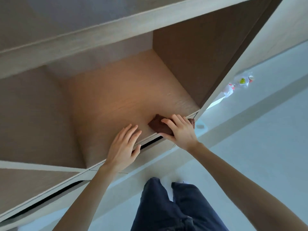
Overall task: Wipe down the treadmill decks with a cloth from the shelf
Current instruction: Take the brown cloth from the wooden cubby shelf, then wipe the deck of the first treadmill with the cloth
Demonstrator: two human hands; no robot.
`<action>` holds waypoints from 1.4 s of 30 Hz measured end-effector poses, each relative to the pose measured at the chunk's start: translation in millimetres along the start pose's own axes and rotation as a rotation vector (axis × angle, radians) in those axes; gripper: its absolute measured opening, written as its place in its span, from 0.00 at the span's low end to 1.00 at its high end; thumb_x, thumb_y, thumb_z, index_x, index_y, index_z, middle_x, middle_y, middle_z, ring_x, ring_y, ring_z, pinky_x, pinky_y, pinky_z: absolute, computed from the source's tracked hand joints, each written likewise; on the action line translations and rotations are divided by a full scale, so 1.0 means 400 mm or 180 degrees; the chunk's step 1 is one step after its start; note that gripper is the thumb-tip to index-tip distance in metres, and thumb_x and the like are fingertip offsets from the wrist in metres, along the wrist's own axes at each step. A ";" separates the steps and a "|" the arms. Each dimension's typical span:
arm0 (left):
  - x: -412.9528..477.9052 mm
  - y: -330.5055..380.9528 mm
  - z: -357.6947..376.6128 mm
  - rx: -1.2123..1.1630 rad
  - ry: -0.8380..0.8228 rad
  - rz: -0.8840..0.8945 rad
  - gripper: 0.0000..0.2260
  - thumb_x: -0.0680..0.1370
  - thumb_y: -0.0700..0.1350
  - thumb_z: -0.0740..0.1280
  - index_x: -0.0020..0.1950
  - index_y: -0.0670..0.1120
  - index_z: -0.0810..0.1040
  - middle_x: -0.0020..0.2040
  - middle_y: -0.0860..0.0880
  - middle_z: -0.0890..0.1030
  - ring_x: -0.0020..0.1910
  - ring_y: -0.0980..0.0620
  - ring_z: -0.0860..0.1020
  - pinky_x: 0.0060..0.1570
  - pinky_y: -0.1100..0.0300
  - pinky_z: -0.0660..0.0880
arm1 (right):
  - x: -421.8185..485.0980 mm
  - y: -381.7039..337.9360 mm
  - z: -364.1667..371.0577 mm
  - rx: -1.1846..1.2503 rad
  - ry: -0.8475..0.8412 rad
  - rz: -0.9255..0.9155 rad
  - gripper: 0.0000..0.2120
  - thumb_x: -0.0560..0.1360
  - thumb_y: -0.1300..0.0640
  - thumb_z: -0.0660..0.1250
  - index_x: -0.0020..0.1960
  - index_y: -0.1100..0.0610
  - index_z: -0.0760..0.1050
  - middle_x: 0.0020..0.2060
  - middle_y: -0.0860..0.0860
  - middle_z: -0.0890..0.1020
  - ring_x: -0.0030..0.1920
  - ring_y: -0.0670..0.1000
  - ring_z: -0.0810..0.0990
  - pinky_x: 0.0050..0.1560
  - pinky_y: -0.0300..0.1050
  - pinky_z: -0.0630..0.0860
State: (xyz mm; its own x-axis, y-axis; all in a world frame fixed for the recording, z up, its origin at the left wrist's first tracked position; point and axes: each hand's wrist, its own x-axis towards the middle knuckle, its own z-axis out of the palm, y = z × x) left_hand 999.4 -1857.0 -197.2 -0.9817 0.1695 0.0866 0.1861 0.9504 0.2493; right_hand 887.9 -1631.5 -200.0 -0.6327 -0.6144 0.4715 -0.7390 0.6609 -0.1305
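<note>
- Two hands reach into the wooden shelf [116, 97] compartment.
- R hand [180, 129] holds the folded brown cloth [158, 125], fingers on top, thumb under; cloth at front edge, near right wall.
- L hand [124, 147] flat on front edge, fingers spread, holding nothing.

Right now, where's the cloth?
The brown cloth lies at the front right corner of the shelf, under the right hand, with the left hand just beside it.
</note>
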 end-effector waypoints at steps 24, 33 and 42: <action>0.083 0.889 0.206 0.0180 -0.1153 0.3192 0.20 0.75 0.52 0.65 0.65 0.46 0.75 0.63 0.44 0.77 0.64 0.44 0.73 0.66 0.43 0.66 | -1.041 0.013 -0.559 -0.0772 0.0685 0.3512 0.19 0.73 0.41 0.65 0.59 0.51 0.72 0.45 0.52 0.78 0.45 0.52 0.73 0.45 0.43 0.67; 0.035 1.392 0.270 0.0131 -0.1116 0.3996 0.22 0.74 0.54 0.59 0.64 0.47 0.76 0.62 0.44 0.77 0.63 0.43 0.73 0.65 0.44 0.66 | -1.416 -0.019 -0.824 -0.1186 0.0941 0.4506 0.22 0.72 0.40 0.64 0.58 0.54 0.77 0.45 0.50 0.77 0.46 0.53 0.74 0.46 0.44 0.69; -0.050 1.773 0.305 -0.0115 -0.1189 0.4843 0.23 0.75 0.55 0.55 0.66 0.48 0.74 0.65 0.44 0.75 0.64 0.43 0.72 0.67 0.44 0.64 | -1.582 -0.093 -0.966 -0.1694 0.1443 0.5395 0.21 0.72 0.41 0.64 0.58 0.53 0.77 0.45 0.49 0.76 0.47 0.49 0.71 0.43 0.34 0.60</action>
State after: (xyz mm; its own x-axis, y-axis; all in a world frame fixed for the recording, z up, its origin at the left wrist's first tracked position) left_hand 1146.1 -1154.4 -139.9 0.1688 0.9850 0.0354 0.9692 -0.1724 0.1760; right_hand 1405.0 -1100.7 -156.6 -0.3622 0.8732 0.3260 0.7553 0.4799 -0.4463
